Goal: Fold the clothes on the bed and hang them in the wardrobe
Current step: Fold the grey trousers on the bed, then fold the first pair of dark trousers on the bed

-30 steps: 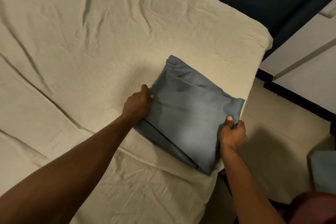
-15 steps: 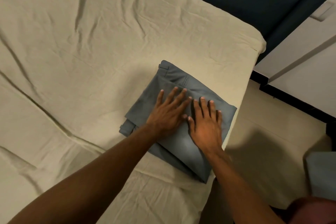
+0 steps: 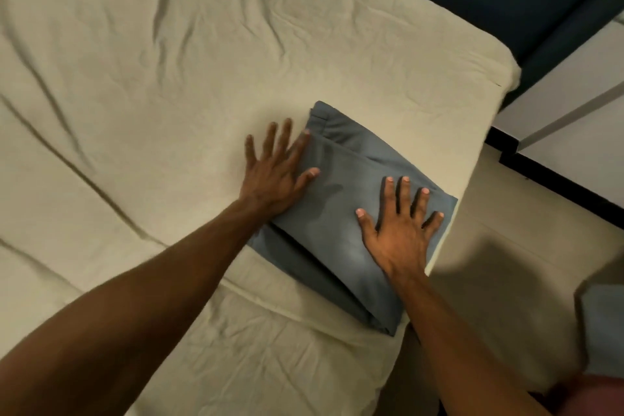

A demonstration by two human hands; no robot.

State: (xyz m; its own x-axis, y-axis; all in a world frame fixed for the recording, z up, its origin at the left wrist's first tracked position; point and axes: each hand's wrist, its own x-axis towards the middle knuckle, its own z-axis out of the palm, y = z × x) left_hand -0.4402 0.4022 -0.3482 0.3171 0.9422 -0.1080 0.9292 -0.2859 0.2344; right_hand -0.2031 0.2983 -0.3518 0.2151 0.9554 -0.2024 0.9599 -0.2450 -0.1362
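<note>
Folded blue-grey trousers (image 3: 341, 213) near bed (image 3: 135, 111) corner, left hand (image 3: 275, 176) flat, fingers spread, at left edge, right hand (image 3: 400, 233) flat, fingers spread, on top

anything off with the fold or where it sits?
Fold looks neat. The trousers sit right at the bed corner, their right edge at the mattress edge. Both hands, left and right, press them flat.

I see dim, warm light; soft shadows fall on the floor (image 3: 489, 267) right of the bed (image 3: 169, 111). Sheet creases there look slightly smeared, and edges bow from the wide lens.
</note>
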